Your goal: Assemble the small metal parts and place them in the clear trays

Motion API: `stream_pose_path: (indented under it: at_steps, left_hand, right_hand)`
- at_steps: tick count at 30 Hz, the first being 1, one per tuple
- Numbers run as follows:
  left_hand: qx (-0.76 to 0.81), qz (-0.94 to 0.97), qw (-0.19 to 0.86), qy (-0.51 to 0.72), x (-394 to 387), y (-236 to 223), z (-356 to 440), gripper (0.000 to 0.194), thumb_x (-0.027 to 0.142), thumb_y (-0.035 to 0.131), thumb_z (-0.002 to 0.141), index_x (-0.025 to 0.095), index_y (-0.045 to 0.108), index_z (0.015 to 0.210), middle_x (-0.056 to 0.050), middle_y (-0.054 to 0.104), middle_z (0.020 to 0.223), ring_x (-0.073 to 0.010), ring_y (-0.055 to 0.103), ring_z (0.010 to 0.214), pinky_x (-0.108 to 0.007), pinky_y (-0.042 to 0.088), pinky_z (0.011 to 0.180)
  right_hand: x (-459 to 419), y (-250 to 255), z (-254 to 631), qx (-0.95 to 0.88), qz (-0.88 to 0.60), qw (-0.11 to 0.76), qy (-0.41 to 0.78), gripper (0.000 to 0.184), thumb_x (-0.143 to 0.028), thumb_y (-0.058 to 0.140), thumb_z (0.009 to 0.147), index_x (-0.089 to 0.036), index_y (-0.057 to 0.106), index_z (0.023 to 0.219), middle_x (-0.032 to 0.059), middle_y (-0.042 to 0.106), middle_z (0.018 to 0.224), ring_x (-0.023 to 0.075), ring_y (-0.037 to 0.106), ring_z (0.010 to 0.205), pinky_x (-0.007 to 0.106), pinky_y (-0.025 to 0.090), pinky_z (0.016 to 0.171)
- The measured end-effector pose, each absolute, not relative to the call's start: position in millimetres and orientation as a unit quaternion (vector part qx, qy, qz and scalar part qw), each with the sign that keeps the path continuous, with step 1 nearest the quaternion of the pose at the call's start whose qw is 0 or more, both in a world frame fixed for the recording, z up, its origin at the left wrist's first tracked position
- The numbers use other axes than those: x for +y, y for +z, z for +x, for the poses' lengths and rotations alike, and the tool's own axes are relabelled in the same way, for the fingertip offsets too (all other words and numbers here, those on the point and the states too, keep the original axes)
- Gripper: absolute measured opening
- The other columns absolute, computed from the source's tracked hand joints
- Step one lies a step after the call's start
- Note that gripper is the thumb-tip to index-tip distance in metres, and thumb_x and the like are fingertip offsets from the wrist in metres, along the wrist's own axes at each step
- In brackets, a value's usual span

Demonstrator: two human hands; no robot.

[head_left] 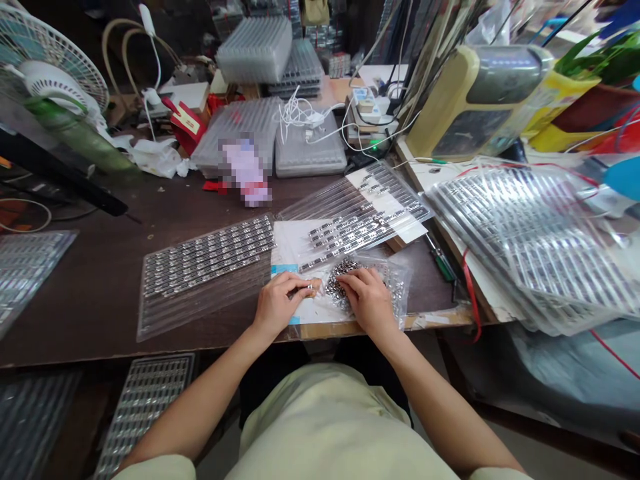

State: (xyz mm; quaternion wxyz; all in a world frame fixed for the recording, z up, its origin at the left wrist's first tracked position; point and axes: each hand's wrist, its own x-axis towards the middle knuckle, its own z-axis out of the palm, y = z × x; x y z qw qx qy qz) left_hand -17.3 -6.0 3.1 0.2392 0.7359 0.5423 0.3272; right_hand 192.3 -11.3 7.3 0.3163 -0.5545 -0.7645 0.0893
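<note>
My left hand (280,299) pinches a small metal part (311,287) between thumb and fingertips, above a white sheet (290,240). Its exact kind is too small to make out. Beside it, my right hand (369,297) has its fingertips together at the edge of a heap of tiny shiny metal parts (345,270) on clear plastic. Whether they grip one is hidden. Left of my hands lies a clear ribbed tray (200,307) with rows of black-and-silver connectors (210,250). Ahead, another ribbed tray (320,200) holds shorter rows of similar connectors (345,233).
Stacked clear trays (530,233) cover the right side. A green-handled screwdriver (443,265) lies near the table's right part. White cables (305,117) rest on trays at the back. A fan (55,67) and a green bottle (80,133) stand left.
</note>
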Motion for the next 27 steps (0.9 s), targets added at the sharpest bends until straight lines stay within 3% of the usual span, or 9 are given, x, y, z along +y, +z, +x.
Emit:
stream_pose_path:
  at_steps: [4,11,19,23,27]
  left_hand:
    - [0.546,0.742,0.228,0.315,-7,4,-16,0.01,0.029,0.067,0.081,0.024,0.073,0.087,-0.003,0.068,0.085,-0.0152,0.061,0.077,-0.026,0.047,0.066]
    - [0.545,0.676,0.264,0.42,-3,4,-21,0.011,0.027,0.064,0.082,0.02,0.071,0.086,-0.005,0.068,0.087,-0.0158,0.064,0.08,-0.025,0.051,0.068]
    - [0.561,0.628,0.294,0.452,0,2,-26,0.015,0.028,0.062,0.082,0.016,0.069,0.087,-0.005,0.066,0.089,-0.0139,0.063,0.08,-0.021,0.053,0.065]
    - [0.562,0.635,0.295,0.44,0,6,-25,0.014,0.028,0.062,0.082,0.017,0.07,0.086,-0.004,0.067,0.088,-0.0133,0.063,0.076,-0.022,0.052,0.064]
    - [0.536,0.696,0.276,0.39,1,13,-15,0.011,0.027,0.064,0.082,0.021,0.072,0.087,-0.004,0.068,0.088,-0.0143,0.063,0.076,-0.024,0.05,0.066]
  right_hand:
    - [-11,11,191,-0.753,-0.551,0.341,0.112,0.018,-0.021,0.051,0.091,-0.02,0.069,0.092,0.0049,0.065,0.087,0.0178,0.053,0.084,0.03,0.042,0.077]
    - [-6,8,160,-0.769,-0.546,0.306,0.131,0.015,-0.037,0.062,0.085,-0.025,0.07,0.081,0.001,0.069,0.086,0.0166,0.053,0.084,0.031,0.034,0.077]
    - [-7,2,143,-0.791,-0.544,0.261,0.097,0.015,-0.036,0.058,0.089,-0.033,0.072,0.092,-0.001,0.068,0.096,0.0168,0.048,0.089,0.033,0.029,0.08]
    - [-12,11,163,-0.788,-0.572,0.225,0.039,0.024,-0.036,0.062,0.086,-0.029,0.068,0.108,0.0019,0.066,0.106,0.0198,0.047,0.095,0.035,0.029,0.082]
    - [-15,14,185,-0.788,-0.587,0.188,-0.01,0.019,-0.035,0.063,0.085,-0.026,0.069,0.101,0.0038,0.066,0.103,0.0212,0.047,0.094,0.036,0.03,0.082]
